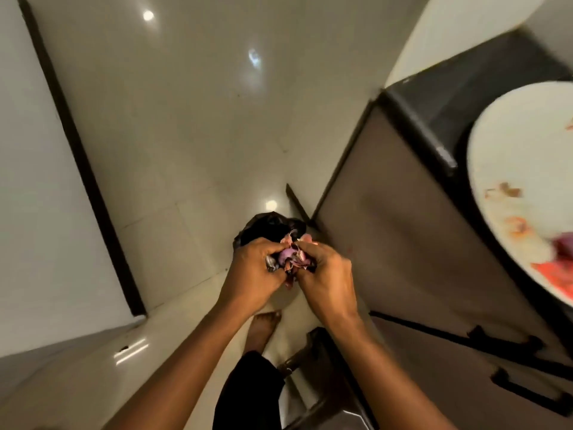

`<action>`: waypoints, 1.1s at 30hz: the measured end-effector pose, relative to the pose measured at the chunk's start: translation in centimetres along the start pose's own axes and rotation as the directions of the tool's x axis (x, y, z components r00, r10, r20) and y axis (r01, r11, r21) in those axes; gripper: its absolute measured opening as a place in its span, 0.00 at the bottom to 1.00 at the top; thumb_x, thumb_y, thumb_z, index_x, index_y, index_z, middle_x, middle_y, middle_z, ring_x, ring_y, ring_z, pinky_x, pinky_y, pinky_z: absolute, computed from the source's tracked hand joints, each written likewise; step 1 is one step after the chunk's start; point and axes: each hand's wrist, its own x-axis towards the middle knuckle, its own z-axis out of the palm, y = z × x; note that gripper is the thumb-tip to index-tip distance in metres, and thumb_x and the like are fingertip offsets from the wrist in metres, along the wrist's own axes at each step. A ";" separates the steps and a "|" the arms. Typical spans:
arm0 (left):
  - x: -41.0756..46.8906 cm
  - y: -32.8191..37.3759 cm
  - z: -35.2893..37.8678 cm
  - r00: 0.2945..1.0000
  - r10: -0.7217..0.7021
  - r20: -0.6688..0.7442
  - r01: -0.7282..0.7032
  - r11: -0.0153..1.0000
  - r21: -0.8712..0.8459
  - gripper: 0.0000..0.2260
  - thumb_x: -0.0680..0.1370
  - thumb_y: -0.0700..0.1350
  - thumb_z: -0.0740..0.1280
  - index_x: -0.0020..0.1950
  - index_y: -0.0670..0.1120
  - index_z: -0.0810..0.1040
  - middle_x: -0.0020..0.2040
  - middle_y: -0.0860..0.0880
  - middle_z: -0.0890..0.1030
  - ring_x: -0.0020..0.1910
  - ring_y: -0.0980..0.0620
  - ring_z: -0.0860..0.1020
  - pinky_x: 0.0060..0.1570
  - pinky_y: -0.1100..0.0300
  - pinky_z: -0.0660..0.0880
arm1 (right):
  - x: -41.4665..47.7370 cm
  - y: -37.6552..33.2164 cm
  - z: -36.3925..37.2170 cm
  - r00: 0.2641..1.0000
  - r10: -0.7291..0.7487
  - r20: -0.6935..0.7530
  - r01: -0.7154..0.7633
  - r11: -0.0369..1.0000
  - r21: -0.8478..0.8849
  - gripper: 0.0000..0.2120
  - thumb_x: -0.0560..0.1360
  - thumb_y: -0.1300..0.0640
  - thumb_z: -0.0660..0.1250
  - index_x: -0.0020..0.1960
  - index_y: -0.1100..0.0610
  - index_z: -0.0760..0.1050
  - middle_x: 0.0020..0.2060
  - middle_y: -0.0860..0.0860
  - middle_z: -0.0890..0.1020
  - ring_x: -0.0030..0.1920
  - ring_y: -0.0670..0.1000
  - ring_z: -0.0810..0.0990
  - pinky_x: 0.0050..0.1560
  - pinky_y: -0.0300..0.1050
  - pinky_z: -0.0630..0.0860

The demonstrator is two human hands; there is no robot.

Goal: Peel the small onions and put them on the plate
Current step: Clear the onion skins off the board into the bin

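Head view, looking down on pale glossy floor tiles [186,119]. To the right is a brown cabinet [403,243] with black handles [508,339] under a dark countertop [465,88]. A white plate [511,144] sits on the counter, blurred, carrying peel scraps and one purple onion piece [562,246] at the frame edge. Left hand [251,274] and right hand [328,274] meet at centre, fingers of both curled round a small purple onion [283,257]. The onion is held above a black bag [263,226] on the floor, well apart from the plate. It is mostly covered, so its long axis and pointing cannot be told. Loose pinkish skins [299,263] stick out between the fingers.
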 end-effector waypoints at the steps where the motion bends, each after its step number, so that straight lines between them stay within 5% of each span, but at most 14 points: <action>1: 1.1 -1.8 0.4 1.000 -0.022 0.000 0.022 1.000 0.000 0.19 0.71 0.34 0.78 0.60 0.48 0.87 0.51 0.50 0.85 0.49 0.55 0.83 0.53 0.56 0.82 | 1.3 1.3 1.6 1.000 0.004 0.020 -0.004 1.000 0.009 0.16 0.75 0.63 0.75 0.59 0.47 0.86 0.46 0.44 0.84 0.45 0.40 0.82 0.41 0.24 0.72; 6: 6.8 -12.0 3.4 0.993 -0.119 0.026 0.119 0.993 0.029 0.18 0.73 0.35 0.77 0.62 0.48 0.87 0.53 0.49 0.85 0.53 0.52 0.83 0.56 0.59 0.80 | 7.7 9.7 10.6 0.993 0.056 0.103 -0.059 0.998 0.024 0.11 0.78 0.56 0.75 0.59 0.47 0.86 0.47 0.44 0.85 0.47 0.40 0.82 0.45 0.30 0.75; 13: 13.6 -22.8 8.3 0.968 -0.243 0.062 0.236 0.966 0.100 0.20 0.75 0.34 0.74 0.65 0.47 0.84 0.58 0.48 0.86 0.57 0.52 0.83 0.54 0.70 0.73 | 14.9 19.5 19.8 0.964 0.145 0.225 -0.139 0.989 -0.044 0.18 0.76 0.62 0.71 0.64 0.50 0.84 0.54 0.46 0.87 0.55 0.45 0.84 0.61 0.42 0.80; 17: 15.5 -26.6 10.2 0.942 -0.323 0.088 0.315 0.944 0.095 0.23 0.77 0.39 0.75 0.72 0.46 0.79 0.64 0.48 0.85 0.63 0.50 0.82 0.65 0.63 0.75 | 16.8 23.3 22.3 0.928 0.267 0.260 -0.259 0.964 -0.066 0.13 0.78 0.57 0.72 0.62 0.49 0.85 0.53 0.47 0.86 0.55 0.49 0.84 0.62 0.48 0.80; 21: 16.2 -27.4 10.6 0.929 -0.349 0.121 0.336 0.935 0.113 0.23 0.79 0.38 0.71 0.75 0.46 0.77 0.66 0.48 0.83 0.66 0.49 0.81 0.68 0.63 0.72 | 17.2 24.2 22.8 0.916 0.307 0.258 -0.297 0.952 -0.077 0.13 0.79 0.58 0.71 0.63 0.51 0.85 0.56 0.49 0.86 0.58 0.51 0.83 0.63 0.43 0.77; 27: 15.0 -26.8 10.3 0.918 -0.364 0.155 0.348 0.930 0.119 0.28 0.77 0.35 0.67 0.76 0.52 0.75 0.70 0.51 0.81 0.70 0.50 0.79 0.73 0.49 0.74 | 16.7 22.7 21.5 0.938 0.241 0.248 -0.222 0.970 -0.103 0.18 0.82 0.63 0.62 0.66 0.51 0.82 0.54 0.49 0.86 0.54 0.49 0.85 0.61 0.46 0.82; 33: 12.9 -22.6 8.7 0.956 -0.278 0.089 0.272 0.960 0.071 0.26 0.81 0.31 0.61 0.76 0.50 0.76 0.70 0.53 0.80 0.68 0.59 0.77 0.61 0.79 0.66 | 16.2 18.7 18.8 0.958 0.137 0.251 -0.089 0.977 -0.196 0.17 0.82 0.63 0.61 0.62 0.49 0.83 0.51 0.46 0.87 0.50 0.45 0.85 0.55 0.42 0.83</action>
